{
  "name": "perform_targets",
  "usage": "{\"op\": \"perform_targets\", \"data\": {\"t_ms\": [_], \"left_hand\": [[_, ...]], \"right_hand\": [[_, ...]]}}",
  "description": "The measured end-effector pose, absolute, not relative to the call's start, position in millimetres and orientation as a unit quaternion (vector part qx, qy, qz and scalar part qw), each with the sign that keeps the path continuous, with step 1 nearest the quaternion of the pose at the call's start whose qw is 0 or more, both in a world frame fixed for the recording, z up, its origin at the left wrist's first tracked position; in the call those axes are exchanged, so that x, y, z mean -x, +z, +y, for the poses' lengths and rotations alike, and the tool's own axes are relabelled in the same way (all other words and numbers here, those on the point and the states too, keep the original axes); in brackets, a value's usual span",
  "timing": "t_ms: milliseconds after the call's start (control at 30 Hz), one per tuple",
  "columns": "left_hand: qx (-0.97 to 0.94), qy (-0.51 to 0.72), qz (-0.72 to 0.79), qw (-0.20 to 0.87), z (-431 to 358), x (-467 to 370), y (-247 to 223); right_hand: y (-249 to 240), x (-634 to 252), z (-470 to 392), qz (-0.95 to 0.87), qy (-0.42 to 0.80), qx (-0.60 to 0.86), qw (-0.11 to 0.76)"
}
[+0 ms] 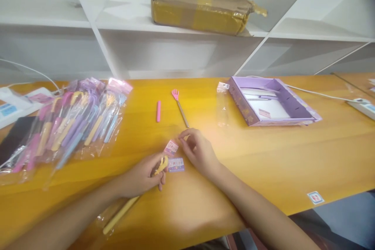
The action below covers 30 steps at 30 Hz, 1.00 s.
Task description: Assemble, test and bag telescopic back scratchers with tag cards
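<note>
My left hand (148,175) is closed around a yellow back scratcher (161,165), its claw-shaped head showing above the fingers. Its yellow handle (121,215) slants down behind the wrist, with clear plastic near its end. My right hand (200,150) has thumb and forefinger tips drawn together; anything between them is too small to make out. Close by these fingertips lie a pink printed card (171,147) and a purple printed card (176,164). Beyond my right hand rests a pink back scratcher head on a metal rod (182,111), beside a separate pink handle tube (158,111).
Several bagged back scratchers (84,113) pile up at the left. A purple box (275,101) holding rods and a card stands at the right, next to an empty clear sleeve (223,105). A taped parcel (202,9) sits on the shelf. Power strips (361,107) flank both sides.
</note>
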<state>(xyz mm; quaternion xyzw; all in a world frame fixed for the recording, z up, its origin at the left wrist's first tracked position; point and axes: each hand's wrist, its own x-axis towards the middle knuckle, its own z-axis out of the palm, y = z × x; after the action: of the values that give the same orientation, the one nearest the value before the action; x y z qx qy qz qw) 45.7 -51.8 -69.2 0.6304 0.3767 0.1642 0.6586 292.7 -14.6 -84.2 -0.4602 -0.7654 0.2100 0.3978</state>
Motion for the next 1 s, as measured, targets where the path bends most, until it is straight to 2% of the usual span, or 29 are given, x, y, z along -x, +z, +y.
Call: {"op": "perform_targets", "data": {"t_ms": [200, 600, 867, 933, 1000], "left_hand": [[-0.623, 0.172, 0.371, 0.667, -51, -46, -69], [-0.616, 0.176, 0.361, 0.678, -53, -44, -74], [-0.509, 0.212, 0.356, 0.754, -45, -43, -72], [-0.490, 0.225, 0.364, 0.759, -42, -42, -71], [-0.469, 0.242, 0.371, 0.764, -39, -41, -70]], "right_hand": [[-69, -301, -11, -0.825, 0.205, 0.366, 0.379], [-58, -298, -12, -0.779, 0.355, 0.361, 0.369], [-56, -321, 0, -0.716, 0.313, 0.478, 0.401], [-52, -330, 2, -0.699, 0.371, 0.493, 0.362], [-48, -334, 1, -0.711, 0.441, 0.467, 0.286]]}}
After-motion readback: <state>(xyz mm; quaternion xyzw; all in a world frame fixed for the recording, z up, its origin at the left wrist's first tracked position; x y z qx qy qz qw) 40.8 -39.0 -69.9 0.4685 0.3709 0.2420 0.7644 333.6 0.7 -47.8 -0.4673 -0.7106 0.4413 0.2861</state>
